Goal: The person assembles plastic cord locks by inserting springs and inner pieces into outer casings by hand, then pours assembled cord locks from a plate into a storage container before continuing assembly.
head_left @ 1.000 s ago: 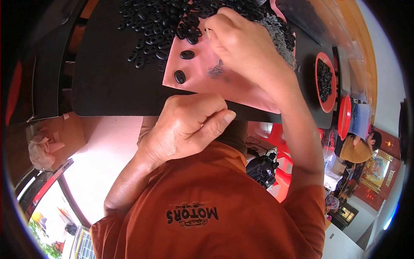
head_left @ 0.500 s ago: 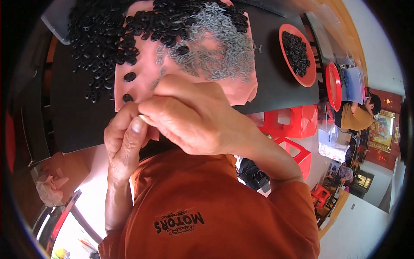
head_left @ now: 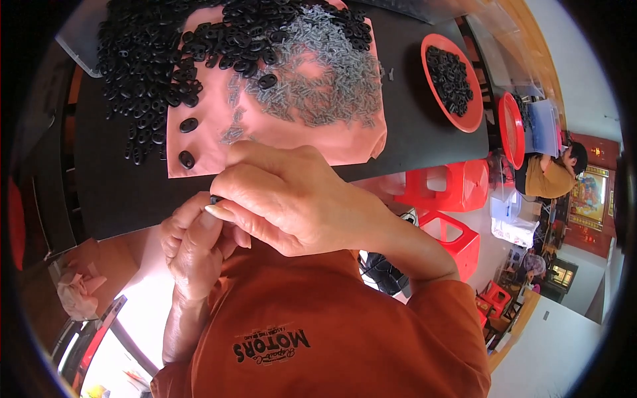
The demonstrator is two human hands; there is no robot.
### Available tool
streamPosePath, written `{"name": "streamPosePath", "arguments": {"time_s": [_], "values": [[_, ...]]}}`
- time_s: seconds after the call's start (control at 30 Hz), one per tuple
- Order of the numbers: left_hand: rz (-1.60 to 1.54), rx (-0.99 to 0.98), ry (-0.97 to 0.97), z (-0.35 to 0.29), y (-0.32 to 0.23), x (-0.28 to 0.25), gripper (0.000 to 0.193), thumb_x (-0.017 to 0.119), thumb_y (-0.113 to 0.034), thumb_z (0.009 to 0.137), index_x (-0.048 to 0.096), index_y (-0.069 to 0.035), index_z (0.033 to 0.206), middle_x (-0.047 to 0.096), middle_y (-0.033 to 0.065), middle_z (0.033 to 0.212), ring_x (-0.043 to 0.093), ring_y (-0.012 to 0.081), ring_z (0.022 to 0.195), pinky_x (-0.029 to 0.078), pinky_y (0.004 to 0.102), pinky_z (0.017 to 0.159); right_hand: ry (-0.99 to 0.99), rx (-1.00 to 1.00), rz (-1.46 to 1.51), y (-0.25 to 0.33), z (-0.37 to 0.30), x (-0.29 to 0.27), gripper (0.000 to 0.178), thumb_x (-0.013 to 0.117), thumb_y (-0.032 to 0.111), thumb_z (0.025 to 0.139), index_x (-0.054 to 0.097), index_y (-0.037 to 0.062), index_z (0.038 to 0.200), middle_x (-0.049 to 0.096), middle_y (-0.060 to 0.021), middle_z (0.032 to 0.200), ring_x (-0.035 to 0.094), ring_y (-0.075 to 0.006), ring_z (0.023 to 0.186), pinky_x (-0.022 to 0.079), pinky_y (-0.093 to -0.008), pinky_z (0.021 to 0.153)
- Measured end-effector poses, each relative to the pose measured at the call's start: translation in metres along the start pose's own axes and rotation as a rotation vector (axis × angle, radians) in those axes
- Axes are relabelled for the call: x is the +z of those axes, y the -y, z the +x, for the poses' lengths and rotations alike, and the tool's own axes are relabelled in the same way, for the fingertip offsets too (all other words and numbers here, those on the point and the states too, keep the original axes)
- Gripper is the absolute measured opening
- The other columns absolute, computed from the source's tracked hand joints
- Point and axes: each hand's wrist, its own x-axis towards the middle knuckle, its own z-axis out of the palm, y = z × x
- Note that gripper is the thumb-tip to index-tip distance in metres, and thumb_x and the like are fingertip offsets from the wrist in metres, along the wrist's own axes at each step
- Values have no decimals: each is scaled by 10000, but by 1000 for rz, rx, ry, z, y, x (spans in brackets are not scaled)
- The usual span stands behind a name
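Note:
In front of my chest, both hands meet in a pinch. Between the fingertips shows a sliver of a small black plastic piece [head_left: 214,199]; the fingers hide most of it. My left hand [head_left: 194,249] is closed around it from the left, thumb uppermost. From the right, my right hand [head_left: 295,202] presses against it with closed fingers and thumb, palm down. Just beyond the hands, two black oval pieces with holes [head_left: 187,159] lie apart on a pink sheet [head_left: 318,147]. Further up the sheet spreads a heap of tiny grey spring-like parts [head_left: 325,86].
A large pile of black oval pieces [head_left: 142,66] covers the table's far left. On the black tabletop [head_left: 415,119] at right stands a red bowl [head_left: 472,123] of small dark parts. Red stools [head_left: 458,182] are beside the table; another person [head_left: 547,176] sits further right.
Both hands have moved slightly down in the picture, still together. The black piece now peeks out between the fingertips, and the table scene has shifted a little left.

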Motion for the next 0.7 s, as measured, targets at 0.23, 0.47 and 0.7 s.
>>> {"name": "streamPosePath", "arguments": {"time_s": [0.23,0.47,0.7], "values": [[89,67,3,-3,3,8,320,515,-246,965,620,49,902,619,81,704,519,75,555,317,201,451,49,50,-32,7,-2,-5,153,686,45,805,567,22,899,545,-82,788,563,-244,576,445,-347,472],[54,-98,38,-4,-8,9,205,424,-56,860,601,36,817,588,59,635,413,49,475,302,207,440,104,108,48,4,-5,-6,140,672,51,822,539,29,860,524,-85,715,548,-257,575,436,-364,500],[305,16,179,-2,-3,8,113,497,5,855,594,45,811,564,40,636,497,94,544,392,244,502,243,128,-171,12,-11,-10,179,664,46,824,485,35,821,518,-88,701,555,-274,597,429,-378,504]]}}
